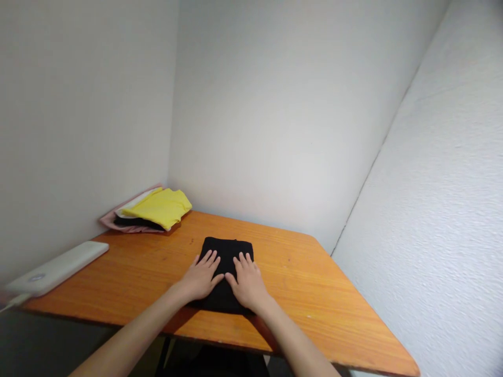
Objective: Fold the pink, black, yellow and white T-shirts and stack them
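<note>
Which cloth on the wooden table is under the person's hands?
The black, rectangular folded cloth, flat under the left hand and right hand; the others lie in the yellow-topped cloth pile by the left wall, untouched.

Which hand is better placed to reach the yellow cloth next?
Probably the left hand: resting on the black cloth, it lies nearer the yellow cloth; the right hand is farther off.

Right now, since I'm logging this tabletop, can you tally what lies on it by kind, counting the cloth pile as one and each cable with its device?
Folded black cloth, under both hands: 1
Pile of yellow, white, pink and black cloth: 1
White device with cable: 1
Total: 3
</note>
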The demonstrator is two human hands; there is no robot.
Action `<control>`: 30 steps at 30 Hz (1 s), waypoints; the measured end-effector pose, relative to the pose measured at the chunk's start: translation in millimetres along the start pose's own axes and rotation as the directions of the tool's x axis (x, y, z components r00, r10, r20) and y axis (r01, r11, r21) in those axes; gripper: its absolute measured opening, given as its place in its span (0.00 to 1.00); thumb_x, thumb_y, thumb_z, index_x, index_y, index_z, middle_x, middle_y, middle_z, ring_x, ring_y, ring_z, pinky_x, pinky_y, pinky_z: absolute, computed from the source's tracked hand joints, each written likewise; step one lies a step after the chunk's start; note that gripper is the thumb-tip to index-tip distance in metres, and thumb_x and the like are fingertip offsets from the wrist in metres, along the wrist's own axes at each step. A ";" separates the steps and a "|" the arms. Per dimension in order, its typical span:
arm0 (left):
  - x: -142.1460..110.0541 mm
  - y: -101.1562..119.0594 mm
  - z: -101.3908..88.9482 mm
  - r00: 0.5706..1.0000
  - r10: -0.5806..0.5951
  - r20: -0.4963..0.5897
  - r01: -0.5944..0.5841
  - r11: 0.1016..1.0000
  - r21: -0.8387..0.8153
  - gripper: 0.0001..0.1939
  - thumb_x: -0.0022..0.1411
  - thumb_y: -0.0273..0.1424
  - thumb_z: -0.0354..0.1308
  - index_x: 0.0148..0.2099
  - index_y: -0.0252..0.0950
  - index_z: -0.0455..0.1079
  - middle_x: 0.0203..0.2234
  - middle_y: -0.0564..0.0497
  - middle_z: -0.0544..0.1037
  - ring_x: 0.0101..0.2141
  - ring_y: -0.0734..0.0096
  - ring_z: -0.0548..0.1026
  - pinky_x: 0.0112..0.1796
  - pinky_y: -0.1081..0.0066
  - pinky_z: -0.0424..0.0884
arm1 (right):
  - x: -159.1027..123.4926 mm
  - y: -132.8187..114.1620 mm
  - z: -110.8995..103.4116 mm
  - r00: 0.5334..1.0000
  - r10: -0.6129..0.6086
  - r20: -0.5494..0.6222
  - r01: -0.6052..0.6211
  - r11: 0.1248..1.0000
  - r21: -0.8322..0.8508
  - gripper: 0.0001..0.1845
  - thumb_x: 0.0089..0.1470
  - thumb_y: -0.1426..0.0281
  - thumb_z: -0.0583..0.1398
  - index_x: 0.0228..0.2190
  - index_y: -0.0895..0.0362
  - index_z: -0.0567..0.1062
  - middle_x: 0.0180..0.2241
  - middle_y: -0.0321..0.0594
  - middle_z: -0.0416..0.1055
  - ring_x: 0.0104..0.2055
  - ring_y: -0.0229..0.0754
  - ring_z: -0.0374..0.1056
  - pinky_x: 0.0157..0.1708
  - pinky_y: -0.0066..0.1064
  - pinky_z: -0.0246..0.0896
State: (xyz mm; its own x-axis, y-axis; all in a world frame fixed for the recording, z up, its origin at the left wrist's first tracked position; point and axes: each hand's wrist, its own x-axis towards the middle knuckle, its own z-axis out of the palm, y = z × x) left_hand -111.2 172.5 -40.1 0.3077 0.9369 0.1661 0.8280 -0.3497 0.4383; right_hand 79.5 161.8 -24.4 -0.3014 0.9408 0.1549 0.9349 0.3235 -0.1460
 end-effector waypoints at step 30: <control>47.9 304.0 127.3 0.919 0.319 0.234 -0.283 0.943 -0.174 0.42 0.63 0.47 0.45 0.70 0.24 0.48 0.69 0.37 0.41 0.68 0.47 0.37 0.65 0.49 0.43 | -189.9 277.4 -119.5 0.974 0.163 0.160 -0.150 0.985 -0.089 0.31 0.66 0.52 0.45 0.66 0.47 0.51 0.69 0.34 0.42 0.71 0.43 0.35 0.68 0.45 0.33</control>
State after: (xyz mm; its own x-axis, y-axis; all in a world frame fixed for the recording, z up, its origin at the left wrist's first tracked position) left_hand 215.0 111.4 -11.3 0.6561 0.7497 0.0861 0.6121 -0.5955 0.5203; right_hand 418.5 60.8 22.5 -0.1710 0.9848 -0.0290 0.9825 0.1683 -0.0797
